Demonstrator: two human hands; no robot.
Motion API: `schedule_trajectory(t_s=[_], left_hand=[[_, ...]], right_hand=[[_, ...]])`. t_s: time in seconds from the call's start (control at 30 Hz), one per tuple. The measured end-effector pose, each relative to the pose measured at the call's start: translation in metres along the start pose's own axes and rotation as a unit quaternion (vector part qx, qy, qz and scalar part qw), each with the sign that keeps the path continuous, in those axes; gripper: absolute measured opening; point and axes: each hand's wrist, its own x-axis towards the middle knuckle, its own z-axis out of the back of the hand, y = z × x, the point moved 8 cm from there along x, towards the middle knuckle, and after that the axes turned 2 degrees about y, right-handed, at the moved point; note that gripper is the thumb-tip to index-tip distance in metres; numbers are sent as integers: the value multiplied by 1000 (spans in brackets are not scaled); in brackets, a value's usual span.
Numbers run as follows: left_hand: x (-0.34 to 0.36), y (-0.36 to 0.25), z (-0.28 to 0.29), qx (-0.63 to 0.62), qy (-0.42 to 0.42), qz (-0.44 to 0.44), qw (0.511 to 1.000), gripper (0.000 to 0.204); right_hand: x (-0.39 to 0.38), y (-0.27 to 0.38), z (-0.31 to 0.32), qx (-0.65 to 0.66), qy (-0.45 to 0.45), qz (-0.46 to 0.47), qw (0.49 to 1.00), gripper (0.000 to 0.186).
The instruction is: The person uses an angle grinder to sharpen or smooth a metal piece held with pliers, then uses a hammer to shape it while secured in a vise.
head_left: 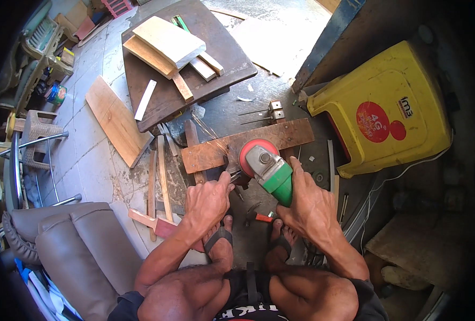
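Observation:
My right hand (pixel 311 202) is wrapped round the green body of an angle grinder (pixel 278 181), whose red disc (pixel 251 155) faces away from me. Pinched in my left hand (pixel 208 199) is a small dark metal piece (pixel 236 175), its far end close to the disc's left edge; its exact kind is not clear. Orange sparks (pixel 212 135) fly up and to the left from there. Just beyond both hands, a worn wooden plank (pixel 291 133) lies crosswise, partly behind the disc. On the floor between my feet rests a hammer (pixel 261 216) with a red-orange handle.
A low dark table (pixel 229 67) ahead carries several cut boards (pixel 168 41). Another board (pixel 117 120) leans by its left side. At right stands a yellow plastic stool (pixel 387 107), with a white cable (pixel 376 187) below it. A brown padded seat (pixel 87 257) sits left.

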Motion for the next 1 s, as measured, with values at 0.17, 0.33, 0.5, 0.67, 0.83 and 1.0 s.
schedule_trajectory(t_s=[0.17,0.33,0.5,0.67,0.83,1.0], left_hand=[[0,0,-1,0,-14,-15,1000,22],[1,-1,1,0,-5,-8,1000,22],[1,0,-2,6,1,-4,1000,23],[-1,-3,0,17,-17,-12,1000,20],[-2,-4,0,41,-28,-14,999,18],[-1,-2,-2,42,-28,-13,999,17]], right_hand=[[0,2,2,-8,1,-4,1000,103],[-1,2,2,-1,4,-1,1000,102],[-1,3,2,11,12,-7,1000,102],[-1,6,3,14,27,-12,999,102],[-2,7,4,19,26,-6,999,104],[-3,1,3,19,21,-17,999,103]])
